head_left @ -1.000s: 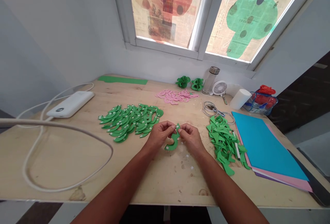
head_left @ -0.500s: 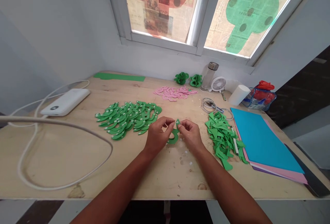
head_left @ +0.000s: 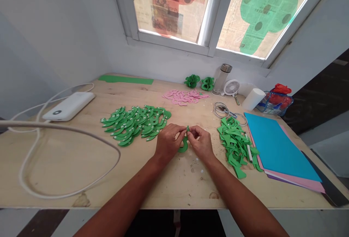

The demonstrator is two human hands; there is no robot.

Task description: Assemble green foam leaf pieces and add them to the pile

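Observation:
My left hand [head_left: 167, 143] and my right hand [head_left: 200, 143] meet over the middle of the wooden table [head_left: 68, 164]. Both pinch the top end of one curved green foam piece [head_left: 184, 144], whose lower curve hangs between the palms just above the table. To the left lies a spread pile of green curved pieces [head_left: 136, 123] with small white tabs on them. To the right lies a heap of green pieces [head_left: 236, 144].
A white power bank [head_left: 68, 105] and looping white cable [head_left: 71, 131] lie at left. Pink cut-outs [head_left: 184, 96], two green foam flowers [head_left: 199, 81], a bottle [head_left: 222, 79], small fan [head_left: 231, 87], white roll [head_left: 253, 99], scissors [head_left: 227, 112] and blue and pink sheets [head_left: 278, 149] are at the back and right.
My two hands have drawn closer together at the top of the green piece, and the fingertips now cover more of it. The view has shifted slightly.

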